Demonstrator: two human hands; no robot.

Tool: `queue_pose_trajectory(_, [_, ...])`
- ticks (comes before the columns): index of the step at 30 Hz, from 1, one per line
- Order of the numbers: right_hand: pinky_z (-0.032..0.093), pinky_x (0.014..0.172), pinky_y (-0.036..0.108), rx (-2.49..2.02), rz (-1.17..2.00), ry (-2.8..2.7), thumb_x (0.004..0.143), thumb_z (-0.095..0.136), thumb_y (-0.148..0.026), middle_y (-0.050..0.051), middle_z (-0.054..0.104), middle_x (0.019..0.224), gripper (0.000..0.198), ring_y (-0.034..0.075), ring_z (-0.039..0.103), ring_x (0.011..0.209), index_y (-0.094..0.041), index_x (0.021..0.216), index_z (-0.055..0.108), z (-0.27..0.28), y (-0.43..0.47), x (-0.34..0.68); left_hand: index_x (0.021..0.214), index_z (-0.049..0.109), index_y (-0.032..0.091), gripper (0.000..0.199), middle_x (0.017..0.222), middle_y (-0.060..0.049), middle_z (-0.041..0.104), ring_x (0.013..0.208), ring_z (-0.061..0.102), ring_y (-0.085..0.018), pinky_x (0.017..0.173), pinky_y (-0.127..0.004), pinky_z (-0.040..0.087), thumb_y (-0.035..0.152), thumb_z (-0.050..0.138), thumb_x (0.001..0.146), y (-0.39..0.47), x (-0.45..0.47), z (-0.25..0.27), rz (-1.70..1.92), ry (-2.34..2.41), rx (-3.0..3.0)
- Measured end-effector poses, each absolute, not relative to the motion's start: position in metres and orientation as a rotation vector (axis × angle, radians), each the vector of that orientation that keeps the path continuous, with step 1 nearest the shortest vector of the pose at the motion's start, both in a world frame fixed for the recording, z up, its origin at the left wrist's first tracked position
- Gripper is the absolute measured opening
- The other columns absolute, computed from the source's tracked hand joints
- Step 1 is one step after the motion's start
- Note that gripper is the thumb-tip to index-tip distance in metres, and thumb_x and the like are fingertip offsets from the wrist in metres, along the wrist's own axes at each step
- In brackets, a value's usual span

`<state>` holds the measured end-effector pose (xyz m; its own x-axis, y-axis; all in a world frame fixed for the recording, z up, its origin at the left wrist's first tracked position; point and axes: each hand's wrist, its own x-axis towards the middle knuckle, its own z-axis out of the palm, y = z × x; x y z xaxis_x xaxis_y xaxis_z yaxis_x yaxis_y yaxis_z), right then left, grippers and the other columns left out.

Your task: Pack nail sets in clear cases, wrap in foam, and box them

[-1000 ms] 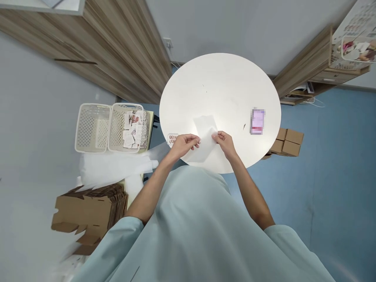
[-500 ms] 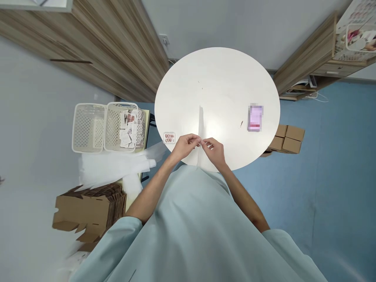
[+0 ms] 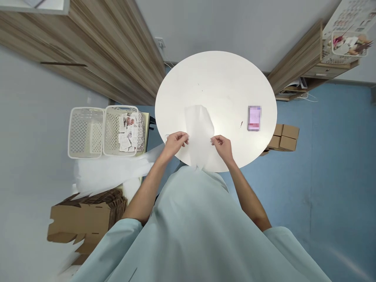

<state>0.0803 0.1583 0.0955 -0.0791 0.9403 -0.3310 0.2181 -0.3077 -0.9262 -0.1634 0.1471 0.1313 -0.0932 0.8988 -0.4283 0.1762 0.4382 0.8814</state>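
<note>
A thin, whitish translucent sheet [image 3: 199, 129], perhaps foam or a plastic bag, is spread out over the near half of the white oval table [image 3: 235, 74]. My left hand [image 3: 175, 143] pinches its left edge between thumb and fingers. On the opposite edge, my right hand [image 3: 222, 146] is closed in a similar pinch. The sheet's lower end reaches the table's near edge, against my pale blue garment. Behind my left hand, only a corner of a small clear case [image 3: 167, 137] shows.
A pixelated pink-purple phone-like object [image 3: 254, 118] lies on the table's right. To the left stand two white baskets [image 3: 86, 133], one holding printed cards [image 3: 127, 133], beside white sheets [image 3: 108, 172] and stacked flat cardboard [image 3: 82, 219]. Brown boxes [image 3: 286, 137] stand at right.
My hands have moved apart from a meeting point, left hand leftward and right hand rightward. The sheet, formerly a narrow strip seen edge-on, has opened out wide. The small case is now mostly covered.
</note>
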Motion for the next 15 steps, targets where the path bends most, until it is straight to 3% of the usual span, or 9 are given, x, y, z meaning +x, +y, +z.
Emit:
queue_pose_trajectory(7, [0.057,0.092,0.043,-1.717,1.440,-1.319,0.087,0.065,-0.049,0.004,0.076,0.088,0.028,0.022,0.071,0.081,-0.022,0.085,0.072,0.052,0.188,0.083,0.069,0.068,0.018,0.029,0.072,-0.006,0.067,0.068,0.061,-0.016,0.064,-0.028,0.049,0.046,0.073,0.079,0.153,-0.211,0.116,0.780,1.537,0.803])
queue_pose_trajectory(12, [0.056,0.097,0.045,-1.838,1.223,-1.327,0.085,0.070,-0.053,0.015,0.073,0.125,0.042,0.026,0.070,0.102,-0.019,0.109,0.071,0.054,0.186,0.051,0.076,0.071,0.017,0.028,0.079,-0.007,0.070,0.071,0.064,-0.017,0.063,-0.028,0.047,0.044,0.076,0.077,0.152,-0.215,0.107,0.866,1.556,0.679])
queue_pose_trajectory(15, [0.059,0.095,0.043,-1.660,1.322,-1.413,0.082,0.077,-0.060,0.014,0.068,0.136,0.057,0.027,0.068,0.116,-0.022,0.123,0.068,0.072,0.164,0.016,0.080,0.072,0.017,0.028,0.084,-0.008,0.071,0.077,0.067,-0.018,0.068,-0.029,0.049,0.045,0.076,0.078,0.150,-0.209,0.109,0.908,1.540,0.668])
